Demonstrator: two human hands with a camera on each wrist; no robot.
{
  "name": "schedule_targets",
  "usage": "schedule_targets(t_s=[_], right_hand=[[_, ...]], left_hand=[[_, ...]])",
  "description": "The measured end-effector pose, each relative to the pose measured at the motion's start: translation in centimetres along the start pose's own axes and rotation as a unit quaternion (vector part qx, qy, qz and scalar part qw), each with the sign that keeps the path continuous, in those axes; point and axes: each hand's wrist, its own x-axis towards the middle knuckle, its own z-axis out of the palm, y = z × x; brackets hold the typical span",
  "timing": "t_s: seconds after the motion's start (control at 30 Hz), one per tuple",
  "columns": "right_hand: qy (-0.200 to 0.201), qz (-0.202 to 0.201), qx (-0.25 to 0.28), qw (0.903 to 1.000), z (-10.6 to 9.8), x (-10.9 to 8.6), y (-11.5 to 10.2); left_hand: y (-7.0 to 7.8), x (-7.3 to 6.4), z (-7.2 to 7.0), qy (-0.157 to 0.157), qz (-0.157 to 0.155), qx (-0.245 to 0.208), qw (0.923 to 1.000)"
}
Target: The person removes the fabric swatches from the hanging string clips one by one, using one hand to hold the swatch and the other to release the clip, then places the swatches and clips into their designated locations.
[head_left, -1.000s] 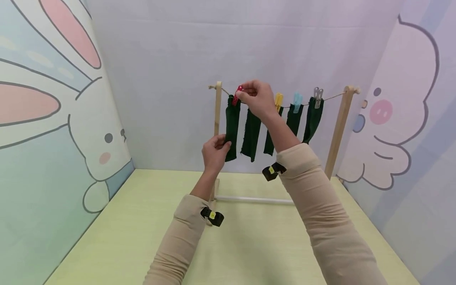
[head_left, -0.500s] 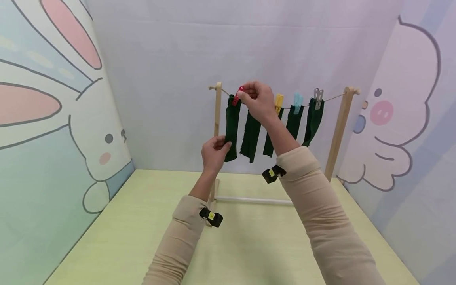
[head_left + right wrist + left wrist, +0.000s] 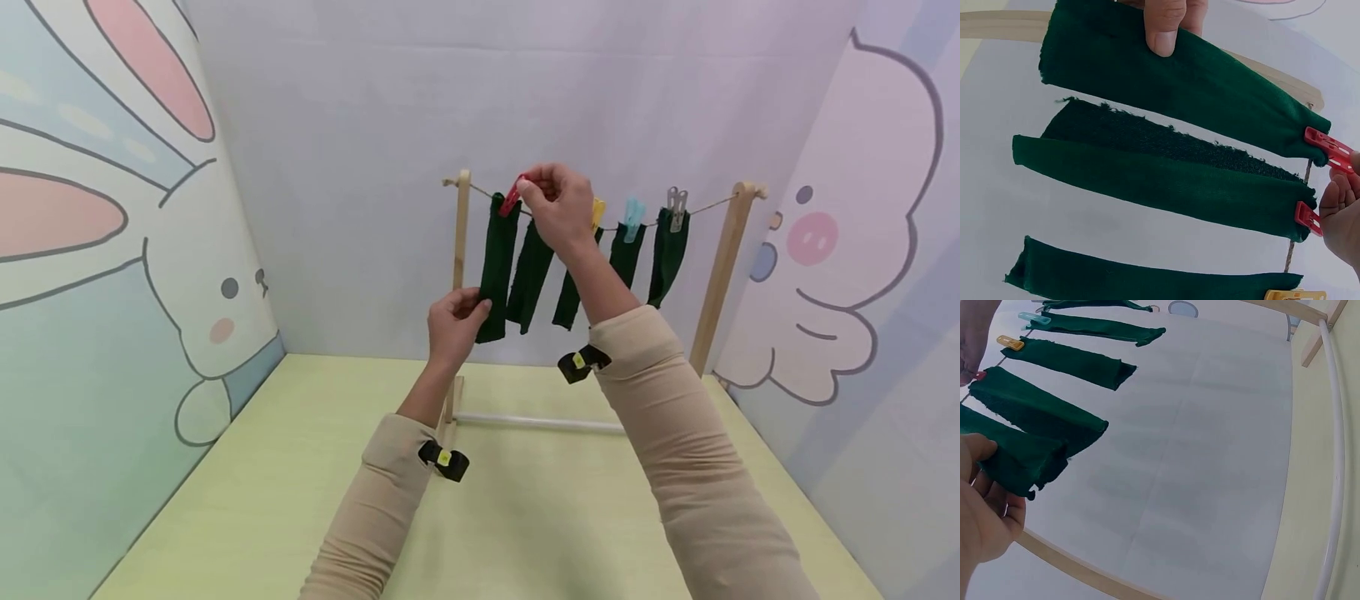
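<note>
My right hand (image 3: pixel 564 207) pinches a red clothespin (image 3: pixel 513 196) at the top of the leftmost dark green cloth strip (image 3: pixel 498 258). In the right wrist view that red clothespin grips the strip's upper end at the rope (image 3: pixel 1308 170). Lower down, my left hand (image 3: pixel 453 329) pinches the same strip by its left edge, thumb in front and fingers behind. Close beside it hangs a second green strip (image 3: pixel 1160 181) with its own red clothespin (image 3: pixel 1308 217), which the right hand hides in the head view.
Farther right, green strips hang from yellow (image 3: pixel 597 213), light blue (image 3: pixel 633 220) and grey (image 3: pixel 677 208) clothespins. Wooden posts (image 3: pixel 461 233) hold the rope at both ends. A white bar (image 3: pixel 540 422) runs low between them above the pale yellow table (image 3: pixel 300 450).
The right hand and the red clothespin have shifted a little to the right, with the strip's top. The strip now leans, its lower end still in the left hand's pinch.
</note>
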Motion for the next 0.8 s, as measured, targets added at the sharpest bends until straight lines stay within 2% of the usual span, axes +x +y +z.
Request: schedule_targets(t_s=[0.2, 0.43, 0.53, 0.77, 0.8], right_hand=[[0.032, 0.006, 0.006, 0.9994, 0.0, 0.0, 0.0], [0.077, 0.029, 0.046, 0.9956, -0.3, 0.3, -0.1], [0.088, 0.034, 0.063, 0.9935, -0.7, 0.3, -0.3], [0.08, 0.011, 0.089, 0.9928, -2.4, -1.4, 0.0], [0.078, 0.013, 0.089, 0.9929, -2.7, -1.8, 0.1]], left_hand=[[0.4, -0.4, 0.0, -0.014, 0.005, -0.014, 0.9998], [3.7, -1.7, -0.2, -0.018, 0.006, -0.01, 0.9998], [3.9, -2.0, -0.3, -0.021, 0.0, -0.008, 0.9998], [0.0, -1.6, -0.9, -0.01, -0.028, -0.003, 0.9996], [0.0, -1.7, -1.1, -0.01, -0.033, 0.0, 0.9994]])
